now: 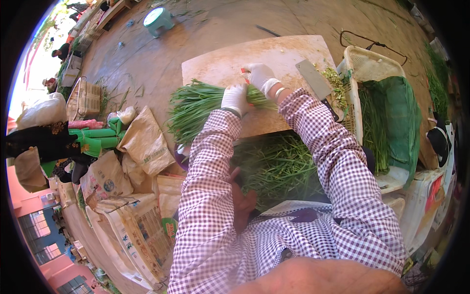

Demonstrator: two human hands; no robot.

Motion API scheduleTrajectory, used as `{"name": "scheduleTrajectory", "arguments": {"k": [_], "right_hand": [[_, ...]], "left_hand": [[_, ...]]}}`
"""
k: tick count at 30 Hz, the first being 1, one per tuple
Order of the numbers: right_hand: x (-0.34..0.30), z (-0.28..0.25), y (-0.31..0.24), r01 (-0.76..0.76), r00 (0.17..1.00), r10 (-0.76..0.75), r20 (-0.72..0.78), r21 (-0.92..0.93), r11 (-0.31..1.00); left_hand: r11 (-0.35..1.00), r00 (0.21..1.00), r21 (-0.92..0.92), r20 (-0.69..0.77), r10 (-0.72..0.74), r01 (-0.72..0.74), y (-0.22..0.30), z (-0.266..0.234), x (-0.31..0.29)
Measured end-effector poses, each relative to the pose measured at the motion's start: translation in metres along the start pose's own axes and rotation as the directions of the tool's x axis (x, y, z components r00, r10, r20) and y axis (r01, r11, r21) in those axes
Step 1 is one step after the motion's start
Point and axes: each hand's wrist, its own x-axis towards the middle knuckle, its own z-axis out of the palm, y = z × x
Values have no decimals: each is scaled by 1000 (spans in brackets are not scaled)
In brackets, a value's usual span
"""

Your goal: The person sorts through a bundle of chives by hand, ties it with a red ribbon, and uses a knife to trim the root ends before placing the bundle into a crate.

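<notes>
My left hand [235, 99], in a white glove, is closed around a bundle of long green chive-like stalks [198, 102] lying on a pale board [215, 66]. The leafy ends fan out to the left, and the cut ends point right beneath my right wrist. My right hand [261, 77], also gloved, is raised just beyond the bundle with its fingers pinched on a red strip [243, 70]. A bit of red also shows at the bundle beside my left hand. On the board's right side lies a cleaver [313, 79], its dark handle toward me, next to pale trimmings [337, 83].
Loose green stalks [279, 164] are heaped below the board, between my arms. A white crate [360, 98] with green netting [401, 112] stands at the right. Sacks [147, 142] and another crate [129, 235] are on the left; a teal stool [158, 22] stands farther off.
</notes>
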Motion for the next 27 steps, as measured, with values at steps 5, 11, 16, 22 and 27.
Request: {"name": "scheduleTrajectory", "arguments": {"k": [5, 11, 16, 22, 27], "right_hand": [[-23, 35, 0, 181, 960, -187, -211, -44, 982], [-50, 63, 35, 229, 891, -321, -319, -293, 928], [-45, 64, 30, 216, 905, -303, -299, -292, 932], [-40, 31, 4, 365, 857, -442, -263, -294, 883], [-56, 27, 7, 405, 872, -471, -130, -348, 845]], "left_hand": [[998, 969, 21, -240, 60, -56, -9, 17, -20], [996, 960, 93, -278, 34, -9, 7, 28, -32], [999, 979, -6, -201, -39, 39, 2, 31, -29], [996, 997, 57, 19, -74, 73, 2, 11, -7], [994, 987, 73, 131, -87, 78, -7, 11, 4]]}}
